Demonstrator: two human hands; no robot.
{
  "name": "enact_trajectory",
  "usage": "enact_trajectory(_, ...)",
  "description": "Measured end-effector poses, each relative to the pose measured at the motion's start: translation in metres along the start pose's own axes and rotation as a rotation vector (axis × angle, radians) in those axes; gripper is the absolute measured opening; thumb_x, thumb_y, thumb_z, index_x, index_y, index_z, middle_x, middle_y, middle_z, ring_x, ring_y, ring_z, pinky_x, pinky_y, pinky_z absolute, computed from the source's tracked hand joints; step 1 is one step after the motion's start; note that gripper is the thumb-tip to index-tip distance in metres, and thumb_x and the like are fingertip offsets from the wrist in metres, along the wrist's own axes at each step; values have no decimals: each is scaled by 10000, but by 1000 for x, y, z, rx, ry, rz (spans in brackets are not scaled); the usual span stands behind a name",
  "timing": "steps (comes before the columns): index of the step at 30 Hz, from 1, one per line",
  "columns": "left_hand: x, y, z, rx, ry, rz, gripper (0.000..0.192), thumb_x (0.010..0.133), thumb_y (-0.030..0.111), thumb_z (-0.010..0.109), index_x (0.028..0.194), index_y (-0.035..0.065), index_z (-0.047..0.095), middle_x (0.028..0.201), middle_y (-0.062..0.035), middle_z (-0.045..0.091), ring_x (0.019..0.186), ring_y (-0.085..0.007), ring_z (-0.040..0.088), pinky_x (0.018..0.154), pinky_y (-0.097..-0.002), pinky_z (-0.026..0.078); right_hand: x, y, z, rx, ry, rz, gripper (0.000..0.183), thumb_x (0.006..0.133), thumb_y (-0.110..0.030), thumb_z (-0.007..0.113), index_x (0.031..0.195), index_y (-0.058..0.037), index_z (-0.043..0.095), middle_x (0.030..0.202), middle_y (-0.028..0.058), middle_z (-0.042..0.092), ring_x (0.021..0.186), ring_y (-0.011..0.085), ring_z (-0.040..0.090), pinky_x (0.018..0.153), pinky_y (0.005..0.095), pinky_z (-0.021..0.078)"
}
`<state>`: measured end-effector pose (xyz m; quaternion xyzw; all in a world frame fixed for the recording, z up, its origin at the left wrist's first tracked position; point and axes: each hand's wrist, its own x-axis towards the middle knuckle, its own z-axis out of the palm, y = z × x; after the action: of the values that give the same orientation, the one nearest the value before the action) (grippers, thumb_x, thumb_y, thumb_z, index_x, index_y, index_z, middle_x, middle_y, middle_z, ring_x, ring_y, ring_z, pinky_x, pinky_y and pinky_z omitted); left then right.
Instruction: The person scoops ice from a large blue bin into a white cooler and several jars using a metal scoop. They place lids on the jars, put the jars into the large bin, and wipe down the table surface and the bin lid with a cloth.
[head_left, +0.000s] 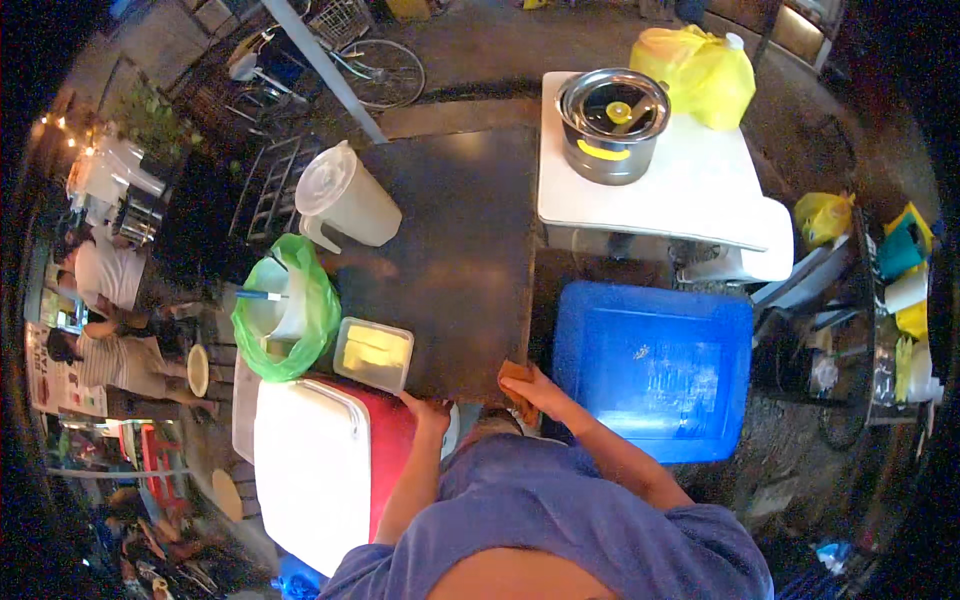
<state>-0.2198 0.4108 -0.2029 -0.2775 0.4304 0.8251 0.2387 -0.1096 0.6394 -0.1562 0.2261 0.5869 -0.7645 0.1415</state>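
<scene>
My right hand grips an orange-brown cloth at the near right corner of a dark tabletop. My left hand is at the table's near edge, close to a corner of a clear plastic container with yellow blocks in it; whether the fingers touch it is not clear. Left of the container stands a green plastic bag lining a round vessel, with a blue-and-white handled thing across its top. A lidded plastic pitcher stands at the table's far left.
At right is a blue plastic lid or bin. Beyond it, a white table holds a steel pot and a yellow bag. A red cooler with a white lid is at my left. People, stools and a bicycle are farther off.
</scene>
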Motion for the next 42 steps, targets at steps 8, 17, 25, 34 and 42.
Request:
enact_trajectory(8,10,-10,-56,20,96,40,717,827,682,381,1359,204,344,1317,-87,429,1191,-292,416,887,-516,395,-22,-74,-18,-915,-47,175,440,784,-337,655,1083,-26,567,1040,195,614,949,360,590,839,378,459)
enact_trajectory(17,-41,-11,-48,716,-103,-132,370,905,342,499,1051,6,545,931,-98,629,835,-219,609,740,-334,490,47,-65,46,-1533,-146,-963,347,773,-254,582,1053,-48,577,1315,193,433,1277,343,346,1013,486,312)
enact_trajectory(25,-52,43,-11,1113,-169,-105,400,912,372,501,952,-14,598,848,-76,625,791,-161,579,716,-284,448,246,-216,-50,-1677,526,-785,528,898,-339,441,1322,-28,397,1436,198,277,1322,369,261,1052,524,235)
enact_trajectory(34,-30,37,6,604,-237,-540,437,818,439,631,1027,54,613,999,-62,612,860,-151,560,727,-276,432,264,-211,-81,-1550,680,-668,584,846,-195,512,1372,-35,315,1457,211,215,1333,371,234,1081,494,195)
enact_trajectory(42,-25,9,24,1108,-499,-887,559,722,487,714,1073,64,606,1041,-49,590,877,-146,544,680,-282,430,55,-70,-17,-1079,443,-652,389,807,-87,503,1191,-27,516,1339,184,424,1211,330,419,981,458,329)
